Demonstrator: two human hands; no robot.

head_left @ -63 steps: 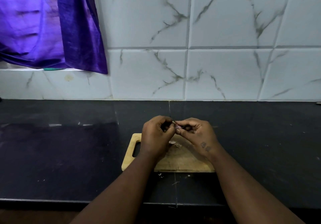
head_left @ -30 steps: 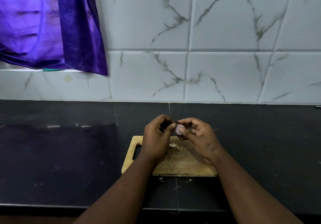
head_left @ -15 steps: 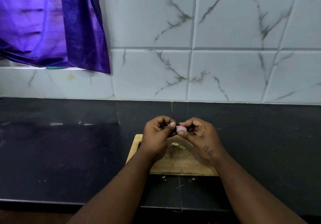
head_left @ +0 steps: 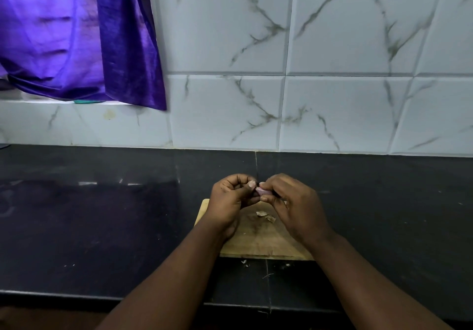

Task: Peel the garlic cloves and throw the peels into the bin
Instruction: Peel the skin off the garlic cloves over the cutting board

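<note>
Both hands up over the far edge of the wooden cutting board (head_left: 258, 242), meeting at the fingertips. Garlic clove (head_left: 261, 190), pale pinkish, sits right btwn the two hands, pinched from both sides. Right hand (head_left: 297, 206) has thumb under the clove and index finger over it, fingers curled shut on it. Left hand (head_left: 230, 199) is curled too, thumb tip pressed against the clove's left end; rest of its fingers folded into the palm. Only a small part of the clove shows, the rest hidden by fingers, so can't tell how much skin is on it. Clove is held in the air above the board, not touching it. Peel bits (head_left: 266, 215) lie on the board just below the hands. A few smaller scraps (head_left: 245, 263) on the black countertop (head_left: 102, 227) by the board's near edge. Purple cloth (head_left: 76, 35) hangs upper left against the marble-look tile wall (head_left: 332, 48).
</note>
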